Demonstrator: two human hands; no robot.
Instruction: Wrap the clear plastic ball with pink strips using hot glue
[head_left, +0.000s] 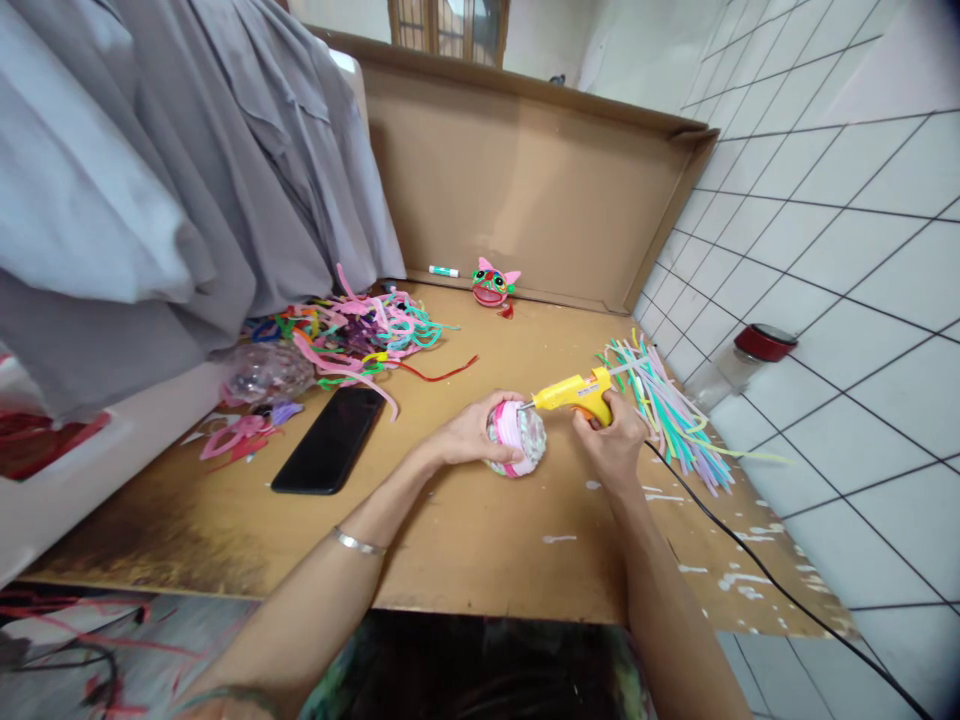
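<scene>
One round pink-and-white piece (pixel 510 428) is in the person's left hand (pixel 476 430), with the fingers wrapped around its left side. The right hand (pixel 613 440) grips one yellow glue gun (pixel 570 390) by its handle, and the gun's tip is at the top of the round piece. Left of the left hand lies one black phone (pixel 330 440), with one messy pile of fuzzy sticks (pixel 375 320) past it. Beyond both hands are one pink-eared toy (pixel 491 288) and one small tube (pixel 444 271). Right of the right hand are one bunch of pale sticks (pixel 667 410), too many to count, and one red-lidded jar (pixel 724 378).
</scene>
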